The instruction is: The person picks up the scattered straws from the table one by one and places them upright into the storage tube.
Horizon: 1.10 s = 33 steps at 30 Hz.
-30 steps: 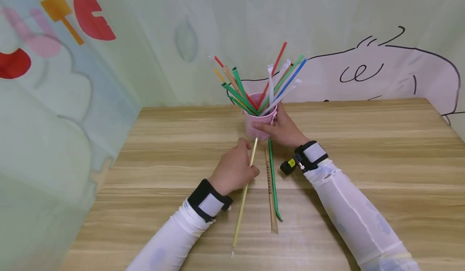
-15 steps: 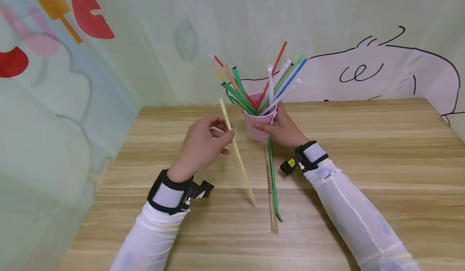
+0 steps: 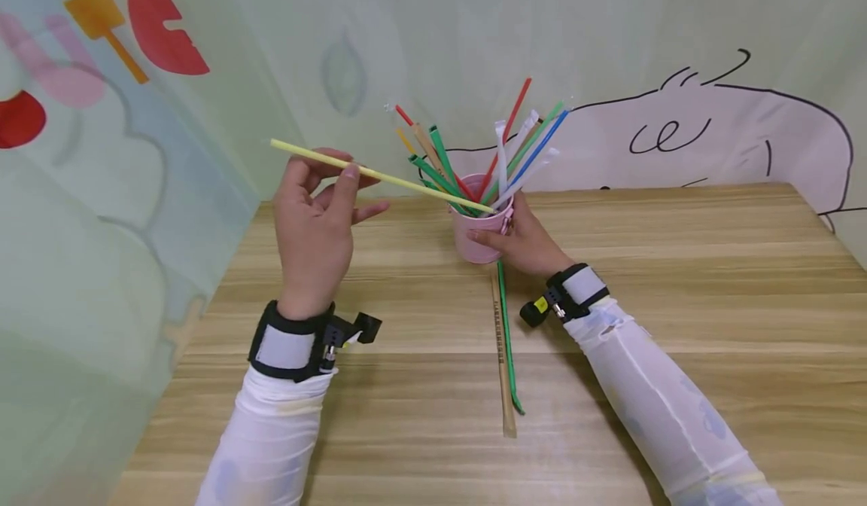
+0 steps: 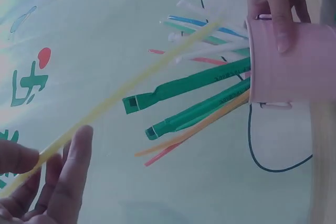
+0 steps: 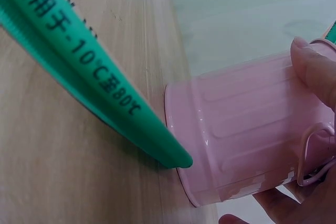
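My left hand [image 3: 314, 227] pinches a thin yellow straw [image 3: 400, 182] between thumb and fingers, left of a pink bucket [image 3: 474, 241]. The straw slopes down to the right, its far end over the bucket's mouth in the head view. In the left wrist view the yellow straw [image 4: 126, 88] ends just short of the rim. My right hand [image 3: 538, 244] grips the bucket's right side, thumb across its front. Several wrapped straws, such as a blue straw [image 3: 538, 148] and a red straw [image 3: 518, 107], fan out of the bucket. Their lower ends are hidden.
A brown paper-wrapped straw [image 3: 503, 370] and a green straw [image 3: 508, 340] lie side by side on the wooden table [image 3: 643, 265], in front of the bucket. A printed cloth backdrop [image 3: 291, 32] stands behind and to the left.
My left hand has lifted the yellow straw off the table and moved it up and left, turning it so its far end points right at the bucket. My right hand stays on the bucket.
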Each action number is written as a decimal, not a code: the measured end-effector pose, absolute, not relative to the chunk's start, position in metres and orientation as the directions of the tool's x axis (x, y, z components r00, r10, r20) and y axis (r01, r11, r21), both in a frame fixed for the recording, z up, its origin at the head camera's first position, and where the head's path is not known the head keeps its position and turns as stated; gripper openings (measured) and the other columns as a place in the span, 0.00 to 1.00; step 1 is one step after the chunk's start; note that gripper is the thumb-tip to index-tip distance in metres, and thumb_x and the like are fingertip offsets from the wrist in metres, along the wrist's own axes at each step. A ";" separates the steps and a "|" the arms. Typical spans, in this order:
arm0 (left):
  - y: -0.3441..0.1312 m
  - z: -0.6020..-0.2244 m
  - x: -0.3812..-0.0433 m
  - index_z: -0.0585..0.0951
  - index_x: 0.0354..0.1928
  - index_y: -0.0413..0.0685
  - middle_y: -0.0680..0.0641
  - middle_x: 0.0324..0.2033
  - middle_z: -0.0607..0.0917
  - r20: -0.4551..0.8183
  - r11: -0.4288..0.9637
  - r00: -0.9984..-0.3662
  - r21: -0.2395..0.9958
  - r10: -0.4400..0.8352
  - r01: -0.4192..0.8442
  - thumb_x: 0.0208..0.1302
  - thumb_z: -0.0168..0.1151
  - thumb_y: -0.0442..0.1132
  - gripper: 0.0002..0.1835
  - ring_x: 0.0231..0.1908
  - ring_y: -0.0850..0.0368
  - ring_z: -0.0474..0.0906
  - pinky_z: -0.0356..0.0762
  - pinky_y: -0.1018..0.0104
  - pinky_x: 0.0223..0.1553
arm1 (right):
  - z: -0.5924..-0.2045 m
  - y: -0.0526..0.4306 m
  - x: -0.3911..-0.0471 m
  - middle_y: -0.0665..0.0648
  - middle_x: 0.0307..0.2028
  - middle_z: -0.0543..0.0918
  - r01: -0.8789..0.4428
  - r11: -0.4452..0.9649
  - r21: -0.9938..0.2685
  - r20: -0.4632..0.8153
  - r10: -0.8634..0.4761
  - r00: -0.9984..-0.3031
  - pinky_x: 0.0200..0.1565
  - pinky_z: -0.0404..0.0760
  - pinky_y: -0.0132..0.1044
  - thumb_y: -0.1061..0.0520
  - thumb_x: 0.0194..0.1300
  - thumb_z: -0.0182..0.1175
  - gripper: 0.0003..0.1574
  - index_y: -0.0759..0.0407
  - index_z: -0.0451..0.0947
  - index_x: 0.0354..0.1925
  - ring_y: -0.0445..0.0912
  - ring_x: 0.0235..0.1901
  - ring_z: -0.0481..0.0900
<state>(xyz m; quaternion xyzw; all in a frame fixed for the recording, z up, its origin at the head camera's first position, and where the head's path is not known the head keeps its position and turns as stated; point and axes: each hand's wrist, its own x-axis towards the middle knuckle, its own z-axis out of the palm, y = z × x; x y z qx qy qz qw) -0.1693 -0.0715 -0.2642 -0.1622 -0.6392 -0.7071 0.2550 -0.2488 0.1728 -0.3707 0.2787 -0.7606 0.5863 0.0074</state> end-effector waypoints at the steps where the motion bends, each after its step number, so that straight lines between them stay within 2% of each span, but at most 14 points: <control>1: -0.071 -0.263 -0.169 0.75 0.45 0.37 0.40 0.38 0.77 0.556 -0.056 -0.816 0.820 -0.160 0.570 0.67 0.57 0.31 0.07 0.40 0.40 0.80 0.86 0.60 0.32 | -0.371 0.173 -0.249 0.68 0.64 0.62 -0.432 0.157 -0.888 0.338 -0.414 -0.845 0.67 0.57 0.58 0.63 0.61 0.65 0.51 0.65 0.43 0.70 0.52 0.63 0.60; 6: -0.063 -0.267 -0.170 0.75 0.45 0.35 0.40 0.38 0.76 0.547 -0.013 -0.825 0.832 -0.143 0.554 0.68 0.56 0.30 0.07 0.40 0.42 0.80 0.86 0.60 0.32 | -0.371 0.173 -0.249 0.68 0.64 0.63 -0.427 0.159 -0.890 0.334 -0.411 -0.849 0.67 0.56 0.58 0.62 0.61 0.65 0.51 0.65 0.44 0.70 0.52 0.63 0.60; 14: -0.044 -0.285 -0.182 0.71 0.49 0.29 0.37 0.42 0.76 0.496 0.154 -0.865 0.863 -0.074 0.482 0.69 0.54 0.29 0.11 0.39 0.50 0.81 0.85 0.55 0.34 | -0.372 0.173 -0.250 0.69 0.64 0.62 -0.428 0.150 -0.891 0.335 -0.416 -0.845 0.67 0.57 0.58 0.65 0.61 0.64 0.50 0.67 0.44 0.70 0.54 0.62 0.60; 23: -0.030 -0.299 -0.203 0.72 0.49 0.29 0.34 0.42 0.77 0.445 0.250 -0.894 0.873 -0.056 0.419 0.68 0.55 0.29 0.11 0.37 0.52 0.82 0.85 0.51 0.35 | -0.372 0.173 -0.251 0.70 0.64 0.61 -0.453 0.141 -0.880 0.357 -0.431 -0.829 0.67 0.56 0.58 0.68 0.60 0.63 0.50 0.68 0.43 0.69 0.56 0.62 0.60; 27: -0.031 -0.318 -0.221 0.73 0.49 0.32 0.36 0.42 0.79 0.426 0.255 -0.903 0.880 -0.055 0.400 0.68 0.57 0.31 0.11 0.35 0.53 0.82 0.85 0.53 0.33 | -0.371 0.172 -0.249 0.69 0.64 0.61 -0.456 0.139 -0.879 0.360 -0.433 -0.826 0.67 0.56 0.58 0.66 0.61 0.63 0.50 0.67 0.44 0.70 0.56 0.63 0.60; 33: -0.033 -0.337 -0.233 0.72 0.51 0.37 0.40 0.42 0.79 0.409 0.263 -0.911 0.885 -0.048 0.384 0.67 0.60 0.35 0.14 0.36 0.57 0.81 0.86 0.61 0.31 | -0.375 0.174 -0.252 0.68 0.65 0.61 -0.452 0.157 -0.878 0.354 -0.423 -0.834 0.67 0.54 0.59 0.64 0.62 0.64 0.49 0.65 0.44 0.70 0.54 0.63 0.60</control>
